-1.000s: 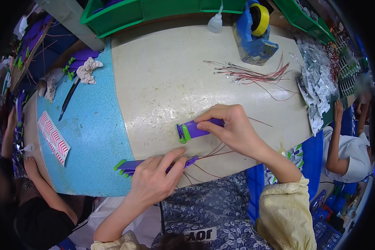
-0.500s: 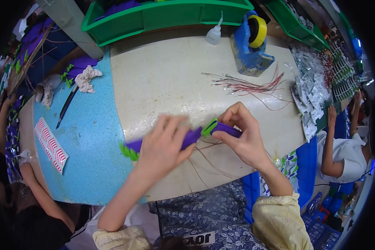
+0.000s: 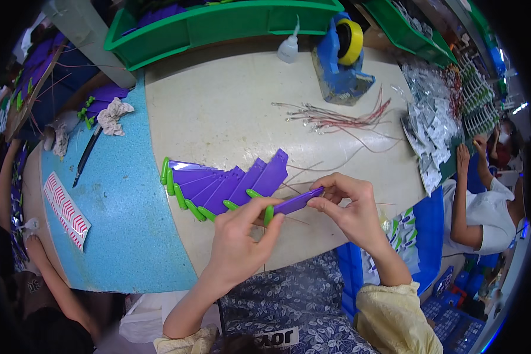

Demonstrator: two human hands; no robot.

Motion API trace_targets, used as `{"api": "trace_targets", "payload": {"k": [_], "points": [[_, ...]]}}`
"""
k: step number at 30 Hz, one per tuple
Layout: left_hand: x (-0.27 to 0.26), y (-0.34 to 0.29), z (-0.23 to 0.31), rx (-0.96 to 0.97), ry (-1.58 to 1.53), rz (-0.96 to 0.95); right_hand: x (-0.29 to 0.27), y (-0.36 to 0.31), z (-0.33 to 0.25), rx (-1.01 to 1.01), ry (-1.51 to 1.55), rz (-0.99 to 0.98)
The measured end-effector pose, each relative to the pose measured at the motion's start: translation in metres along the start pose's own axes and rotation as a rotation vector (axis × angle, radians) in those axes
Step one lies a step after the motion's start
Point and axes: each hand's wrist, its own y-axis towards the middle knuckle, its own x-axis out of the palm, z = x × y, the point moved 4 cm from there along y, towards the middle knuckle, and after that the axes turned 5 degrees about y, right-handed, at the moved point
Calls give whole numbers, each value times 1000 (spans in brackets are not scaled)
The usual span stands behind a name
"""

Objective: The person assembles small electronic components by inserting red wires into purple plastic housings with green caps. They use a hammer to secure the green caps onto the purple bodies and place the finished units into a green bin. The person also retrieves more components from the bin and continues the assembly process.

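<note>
A flat purple plastic piece with a green end (image 3: 295,202) is held between my two hands above the table. My left hand (image 3: 240,243) pinches it by the green end. My right hand (image 3: 355,207) grips its other end between thumb and fingers; the fingertips partly hide that end. To the left, several like purple pieces (image 3: 218,186) lie overlapping in a fan on the table, green ends toward me and to the left. Thin reddish wires run across the table beside and under the held piece.
A bundle of red wires (image 3: 342,117), a blue tape dispenser (image 3: 342,74) with yellow tape and a white squeeze bottle (image 3: 288,49) lie beyond. Green bins (image 3: 230,26) line the back. Silvery packets (image 3: 428,138) are heaped right, above a blue crate (image 3: 429,236). Other people work on both sides.
My left hand has left the stack of purple pieces, which now lies fanned out, and has taken the green end of the piece in my right hand. That piece has turned, green end toward me.
</note>
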Motion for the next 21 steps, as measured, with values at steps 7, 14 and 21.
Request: {"api": "trace_targets", "payload": {"k": [7,14,21], "points": [[9,-3,-6,-348,-486,-206,-32,-9,-28,-289,-207,223],[12,-11,-8,-702,-784,-259,-41,-17,-26,-356,-164,339],[14,-16,-8,-805,-882,-292,-42,-18,-28,-402,-169,326]]}}
